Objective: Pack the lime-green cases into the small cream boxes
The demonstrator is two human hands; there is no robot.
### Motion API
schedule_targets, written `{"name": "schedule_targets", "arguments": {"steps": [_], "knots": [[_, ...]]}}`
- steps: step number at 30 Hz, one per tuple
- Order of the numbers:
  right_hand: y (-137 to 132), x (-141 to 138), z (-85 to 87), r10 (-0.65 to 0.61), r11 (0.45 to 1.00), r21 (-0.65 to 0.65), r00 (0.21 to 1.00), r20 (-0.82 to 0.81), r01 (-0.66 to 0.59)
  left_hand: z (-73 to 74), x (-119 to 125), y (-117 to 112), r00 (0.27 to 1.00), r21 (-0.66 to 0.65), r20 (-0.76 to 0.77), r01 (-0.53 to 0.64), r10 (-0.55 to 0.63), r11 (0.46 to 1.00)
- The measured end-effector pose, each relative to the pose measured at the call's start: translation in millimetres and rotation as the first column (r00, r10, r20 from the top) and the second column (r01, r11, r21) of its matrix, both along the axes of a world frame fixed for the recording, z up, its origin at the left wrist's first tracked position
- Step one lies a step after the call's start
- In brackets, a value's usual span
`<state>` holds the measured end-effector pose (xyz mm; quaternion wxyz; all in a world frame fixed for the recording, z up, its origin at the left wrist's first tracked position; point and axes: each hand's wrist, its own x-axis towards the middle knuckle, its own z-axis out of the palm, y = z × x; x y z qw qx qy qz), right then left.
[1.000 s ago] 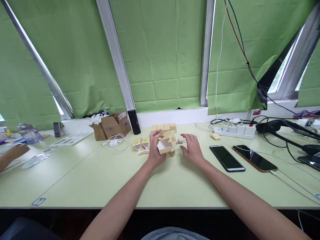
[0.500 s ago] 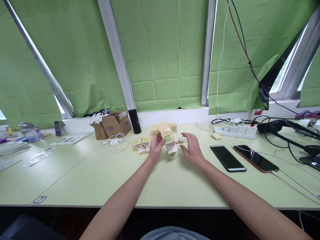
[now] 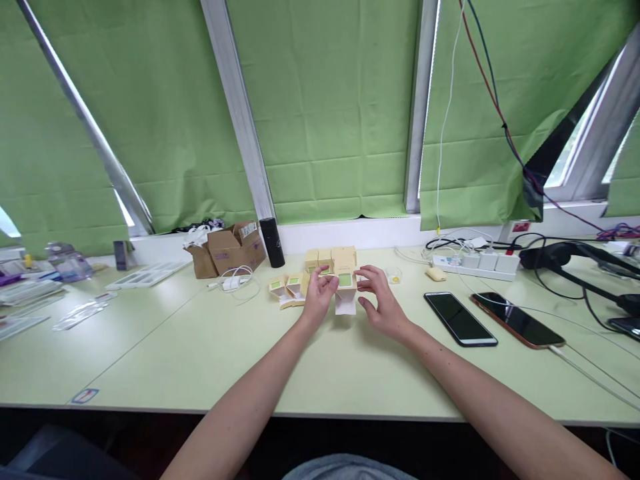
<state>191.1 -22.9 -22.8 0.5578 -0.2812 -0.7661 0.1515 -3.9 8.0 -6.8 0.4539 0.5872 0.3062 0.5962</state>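
Observation:
Both hands meet at the middle of the pale green table (image 3: 310, 373). My left hand (image 3: 318, 298) and my right hand (image 3: 380, 300) pinch a small tan carton (image 3: 345, 285) with a green label from either side, its white bottom flap hanging open. Behind it stands a row of like cartons (image 3: 325, 257). Two opened cartons (image 3: 286, 289) lie just left of my left hand. A small clear jar with a yellow content (image 3: 393, 276) sits right of the held carton.
Brown cardboard boxes (image 3: 231, 247), a black cylinder (image 3: 274, 242) and a white cable (image 3: 233, 282) lie at the back left. Two phones (image 3: 460, 319) (image 3: 517, 320), a white power strip (image 3: 475, 263) and black headgear (image 3: 575, 257) are on the right. Clear trays (image 3: 145, 275) sit far left.
My left hand turned the carton upright with the green label facing me. My right hand came in from the table and took hold of its right side. The jar now shows.

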Motion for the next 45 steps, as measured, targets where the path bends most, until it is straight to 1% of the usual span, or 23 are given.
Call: {"name": "schedule_targets", "arguments": {"steps": [4, 8, 10, 12, 14, 18, 20, 23, 26, 29, 32, 39, 45], "knots": [[0.0, -1.5, -1.2, 0.069, 0.995, -0.069, 0.996, -0.063, -0.074, -0.2, 1.8, -2.7, 1.0, 0.01, -0.024, 0.018, -0.018, 1.0], [0.3, -2.4, -0.6, 0.081, 0.983, -0.154, 0.987, -0.14, -0.102, -0.5, 2.9, -3.5, 0.998, 0.016, -0.047, 0.045, -0.044, 0.999], [1.7, -2.3, -0.1, 0.083, 0.976, -0.182, 0.979, -0.188, -0.118, 0.1, 1.9, -3.1, 0.998, 0.047, -0.045, 0.036, -0.034, 0.998], [4.0, -1.7, 0.1, 0.094, 0.968, -0.203, 0.965, -0.243, -0.146, 0.7, -0.2, -2.5, 0.999, 0.104, -0.036, 0.013, -0.009, 0.995], [6.7, -0.7, -0.3, 0.112, 0.96, -0.216, 0.95, -0.29, -0.179, 0.6, -2.8, -1.8, 1.0, 0.155, -0.025, 0.012, -0.009, 0.988], [10.5, 1.3, -1.9, 0.12, 0.95, -0.234, 0.935, -0.335, -0.206, -2.8, -5.3, -0.6, 0.994, 0.188, -0.047, 0.109, -0.102, 0.976], [10.7, 1.7, -2.1, 0.117, 0.948, -0.243, 0.934, -0.338, -0.207, -4.7, -4.9, -0.3, 0.99, 0.208, -0.086, 0.128, -0.112, 0.97], [9.2, 1.3, -1.0, 0.129, 0.942, -0.251, 0.932, -0.34, -0.222, -5.2, -4.2, 0.1, 0.99, 0.262, -0.129, 0.084, -0.051, 0.961], [7.1, 0.6, 0.7, 0.154, 0.938, -0.245, 0.926, -0.344, -0.247, -2.9, -4.4, 0.4, 0.987, 0.319, -0.156, 0.029, 0.022, 0.947], [6.5, 0.4, 1.0, 0.167, 0.937, -0.237, 0.927, -0.337, -0.255, -0.3, -4.5, -0.1, 0.98, 0.351, -0.187, -0.002, 0.073, 0.936], [7.0, 1.0, -0.2, 0.157, 0.939, -0.246, 0.934, -0.322, -0.243, 0.9, -3.3, -1.3, 0.975, 0.354, -0.2, -0.021, 0.098, 0.935], [5.8, 1.1, -0.5, 0.13, 0.944, -0.258, 0.949, -0.288, -0.208, 0.3, 0.7, -1.7, 0.974, 0.373, -0.175, -0.069, 0.143, 0.925], [4.6, -0.4, 0.0, 0.124, 0.941, -0.265, 0.946, -0.301, -0.208, 0.2, 2.5, -1.6, 0.966, 0.362, -0.175, -0.117, 0.191, 0.925]]}}
